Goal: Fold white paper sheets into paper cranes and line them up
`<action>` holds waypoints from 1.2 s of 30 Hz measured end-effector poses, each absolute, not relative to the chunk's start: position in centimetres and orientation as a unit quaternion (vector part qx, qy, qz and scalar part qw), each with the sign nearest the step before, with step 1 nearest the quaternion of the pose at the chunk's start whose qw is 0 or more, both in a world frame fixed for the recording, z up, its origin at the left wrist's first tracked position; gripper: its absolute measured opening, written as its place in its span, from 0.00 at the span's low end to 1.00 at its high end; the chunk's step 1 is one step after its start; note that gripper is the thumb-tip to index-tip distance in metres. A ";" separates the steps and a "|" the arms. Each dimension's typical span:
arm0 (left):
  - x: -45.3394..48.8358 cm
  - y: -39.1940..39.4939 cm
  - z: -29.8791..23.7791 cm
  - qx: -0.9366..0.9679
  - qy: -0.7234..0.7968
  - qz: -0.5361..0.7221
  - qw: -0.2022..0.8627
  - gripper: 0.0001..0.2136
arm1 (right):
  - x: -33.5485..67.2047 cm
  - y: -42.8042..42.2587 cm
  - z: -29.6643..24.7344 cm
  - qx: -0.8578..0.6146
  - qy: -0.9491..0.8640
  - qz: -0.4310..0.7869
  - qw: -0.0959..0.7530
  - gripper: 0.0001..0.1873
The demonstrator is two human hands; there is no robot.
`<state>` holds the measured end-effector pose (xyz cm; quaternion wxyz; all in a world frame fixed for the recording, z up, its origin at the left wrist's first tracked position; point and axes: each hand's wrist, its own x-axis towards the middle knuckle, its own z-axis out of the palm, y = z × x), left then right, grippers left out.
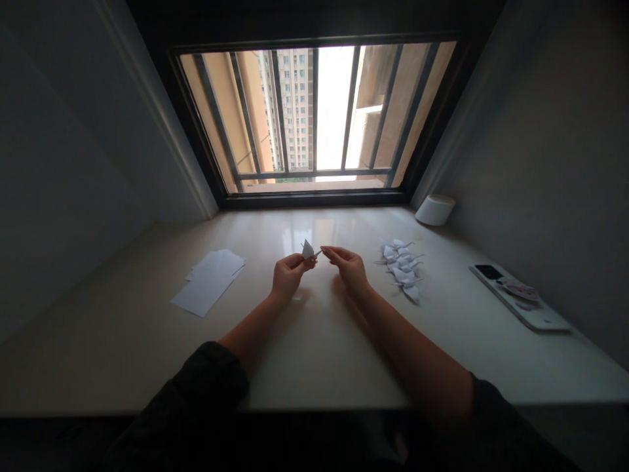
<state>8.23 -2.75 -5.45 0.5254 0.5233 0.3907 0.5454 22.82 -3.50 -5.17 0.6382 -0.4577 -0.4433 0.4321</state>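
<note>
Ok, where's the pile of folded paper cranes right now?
In the head view, the pile of folded cranes lies on the right half of the table, just right of the right hand and left of the flat white device.

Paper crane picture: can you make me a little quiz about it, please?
1. True or false: the left hand and the right hand both pinch the paper crane.
2. Where does the pile of paper cranes lie? A) right of the hands B) left of the hands C) on the phone
3. Fill in: the flat white sheets lie on the person's ____ side.
Key: 1 true; 2 A; 3 left.
</note>
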 end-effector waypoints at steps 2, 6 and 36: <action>8.3 -2.8 -5.3 0.518 0.387 0.545 0.534 0.12 | 22.7 -3.5 -5.4 -0.451 -0.444 0.426 0.647 0.13; 8.5 -2.9 -5.1 0.511 0.383 0.543 0.545 0.12 | 22.5 -3.2 -5.9 -0.442 -0.437 0.411 0.667 0.12; 7.8 -2.3 -6.2 0.592 0.437 0.506 0.451 0.14 | 23.9 -3.1 -4.9 -0.505 -0.489 0.392 0.594 0.17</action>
